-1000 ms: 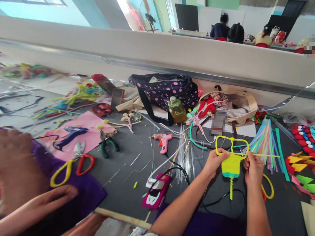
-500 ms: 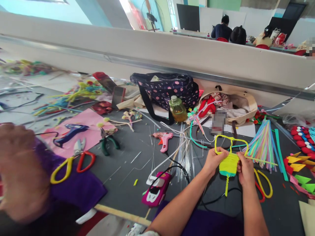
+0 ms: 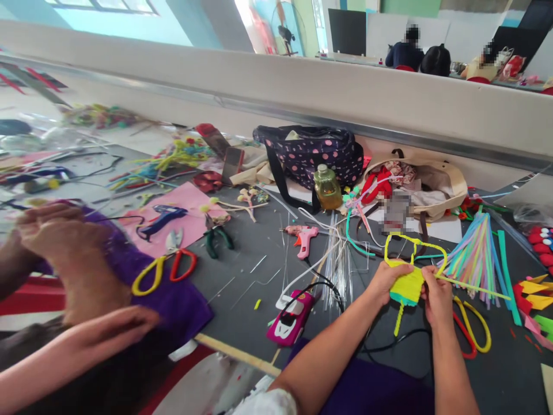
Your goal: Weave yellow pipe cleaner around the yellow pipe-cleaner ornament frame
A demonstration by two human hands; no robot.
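Note:
A yellow pipe-cleaner figure (image 3: 406, 282) hangs between my hands, with a green band low on its body, a twisted stem below and a looped frame on top. My left hand (image 3: 390, 281) pinches its upper left side. At its right side my right hand (image 3: 437, 291) is closed on the figure near a yellow strand that sticks out to the right. Scissors with red and yellow handles (image 3: 477, 331) lie just right of my right wrist. Behind the figure is a fan of pastel pipe cleaners (image 3: 473, 256).
Another person's hands (image 3: 82, 248) are at the left by scissors (image 3: 149, 279) and a purple cloth (image 3: 185, 308). A pink glue gun (image 3: 305, 239), clear sticks (image 3: 337, 271), a magenta car-shaped object (image 3: 294, 320), a bottle (image 3: 327, 187) and bags (image 3: 317, 153) occupy the table.
The view has swung left, so the table things appear farther right. The yellow figure has tilted a little in my hands. At the left, another forearm and hand have come into view.

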